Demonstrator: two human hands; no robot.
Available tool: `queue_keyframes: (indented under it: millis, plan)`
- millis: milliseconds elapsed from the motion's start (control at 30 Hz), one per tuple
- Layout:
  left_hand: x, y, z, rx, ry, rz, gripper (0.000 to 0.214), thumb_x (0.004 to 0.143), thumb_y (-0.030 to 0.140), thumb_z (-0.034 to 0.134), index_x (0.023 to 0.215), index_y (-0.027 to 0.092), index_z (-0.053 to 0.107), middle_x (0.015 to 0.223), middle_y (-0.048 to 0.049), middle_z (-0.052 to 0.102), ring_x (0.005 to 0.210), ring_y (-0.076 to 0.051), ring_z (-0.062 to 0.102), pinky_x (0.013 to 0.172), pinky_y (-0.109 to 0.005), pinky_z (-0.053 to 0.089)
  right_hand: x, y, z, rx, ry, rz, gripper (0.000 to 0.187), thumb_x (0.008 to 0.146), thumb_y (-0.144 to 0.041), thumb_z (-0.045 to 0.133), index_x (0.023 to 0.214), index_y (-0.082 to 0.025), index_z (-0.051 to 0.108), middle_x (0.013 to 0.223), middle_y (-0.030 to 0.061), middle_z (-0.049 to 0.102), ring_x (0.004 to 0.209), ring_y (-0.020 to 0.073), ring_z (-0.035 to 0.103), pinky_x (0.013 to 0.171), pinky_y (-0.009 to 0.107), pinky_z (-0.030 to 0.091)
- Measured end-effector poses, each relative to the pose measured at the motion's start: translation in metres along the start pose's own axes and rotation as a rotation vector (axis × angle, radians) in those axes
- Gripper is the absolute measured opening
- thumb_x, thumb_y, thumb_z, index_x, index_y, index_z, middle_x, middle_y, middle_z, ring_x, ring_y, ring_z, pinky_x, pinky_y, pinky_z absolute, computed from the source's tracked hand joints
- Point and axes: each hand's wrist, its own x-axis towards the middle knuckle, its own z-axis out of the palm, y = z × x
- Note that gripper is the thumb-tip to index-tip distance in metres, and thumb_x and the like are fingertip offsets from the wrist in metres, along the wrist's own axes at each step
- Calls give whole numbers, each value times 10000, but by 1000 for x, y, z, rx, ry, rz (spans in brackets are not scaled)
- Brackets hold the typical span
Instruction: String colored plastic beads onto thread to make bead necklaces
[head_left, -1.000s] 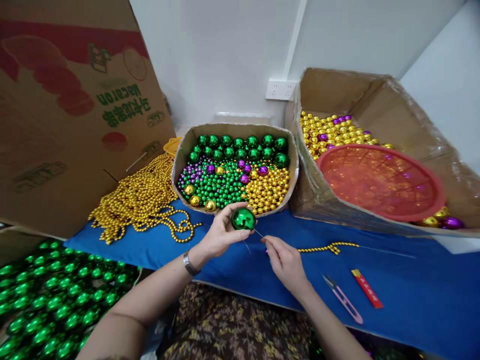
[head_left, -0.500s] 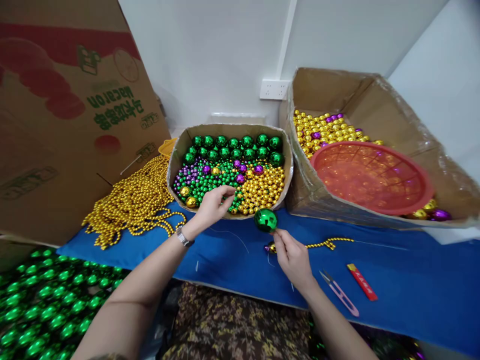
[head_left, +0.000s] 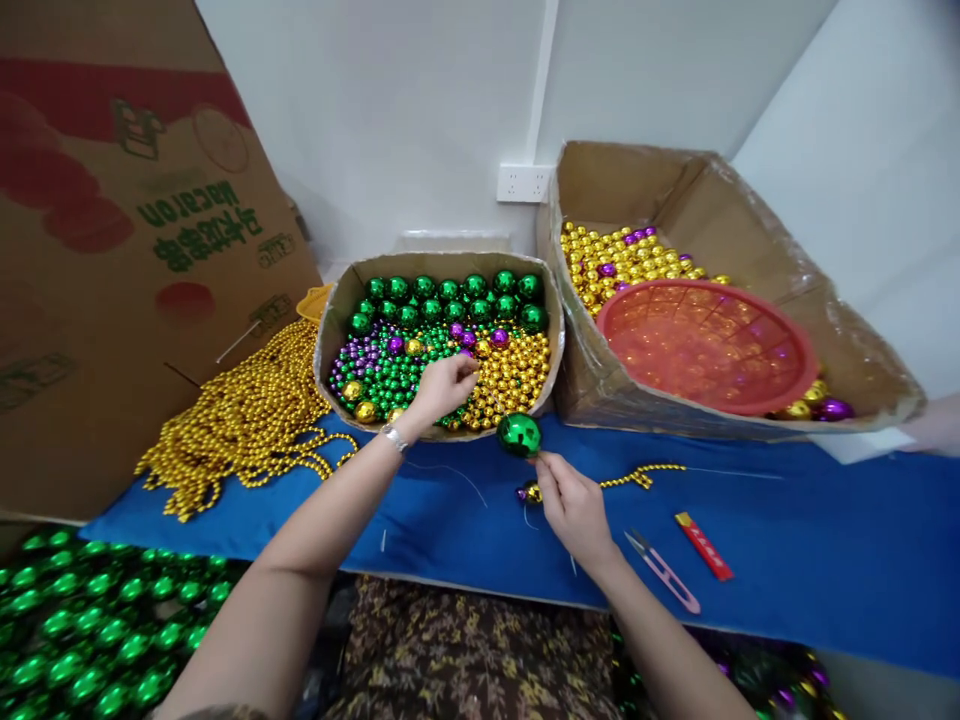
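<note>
My left hand [head_left: 446, 388], with a watch on the wrist, is over the small cardboard box [head_left: 325, 345] of loose beads. Its fingertips pinch together near the gold beads [head_left: 517, 375]; whatever is between them is hidden. Above the blue cloth [head_left: 450, 515], my right hand [head_left: 574, 505] pinches close under a large shiny green bead [head_left: 519, 435], which stands at its fingertips. Behind that hand lies a gold bead string [head_left: 645, 473] with a thin thread at its right end. Purple and gold beads [head_left: 531, 492] show left of the hand.
Pink thread snips [head_left: 664, 572] and a red packet [head_left: 703, 546] lie at right. A red basket [head_left: 709, 350] rests in the larger box [head_left: 592, 385]. Gold bead strands [head_left: 240, 410] are heaped at left; green beads [head_left: 97, 620] are below. Another person's arm [head_left: 937, 425] shows far right.
My left hand has moved right and slightly up over the box, its fingertips drawn together. The view has shifted, and another person's arm has appeared at right. My right hand still holds the green bead.
</note>
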Motion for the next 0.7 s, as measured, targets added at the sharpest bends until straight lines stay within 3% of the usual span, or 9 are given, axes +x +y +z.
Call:
queue_keyframes:
  millis: [133, 233, 500, 700]
  plan:
    - [-26, 6, -12, -922, -34, -256, 307, 768, 344, 694, 1018, 168, 661, 875, -64, 695, 758, -151, 654, 604, -230, 478, 0, -1, 0, -16, -24, -24, 212, 981, -238, 401, 970, -196, 608, 879, 58, 731, 775, 177, 700, 701, 262, 521]
    - [-44, 12, -15, -1149, -64, -339, 289, 732, 296, 740, 982, 167, 677, 827, -53, 698, 734, -130, 655, 591, -209, 487, 0, -3, 2, -29, -45, -40, 220, 988, -239, 394, 961, -189, 607, 841, 55, 722, 737, 169, 688, 678, 258, 503]
    - [-61, 17, -16, -1117, -18, -307, 281, 713, 275, 765, 964, 166, 705, 817, -33, 681, 726, -117, 648, 576, -199, 509, -3, 0, 5, -109, -39, -95, 259, 989, -242, 380, 994, -183, 633, 859, 67, 720, 738, 170, 682, 691, 255, 504]
    - [-66, 25, -16, -781, 103, -71, 241, 706, 251, 776, 924, 169, 716, 808, -17, 678, 667, -79, 591, 577, -173, 486, 6, -3, -9, -211, -121, -83, 287, 992, -261, 377, 1016, -192, 654, 868, 66, 710, 804, 164, 664, 757, 246, 491]
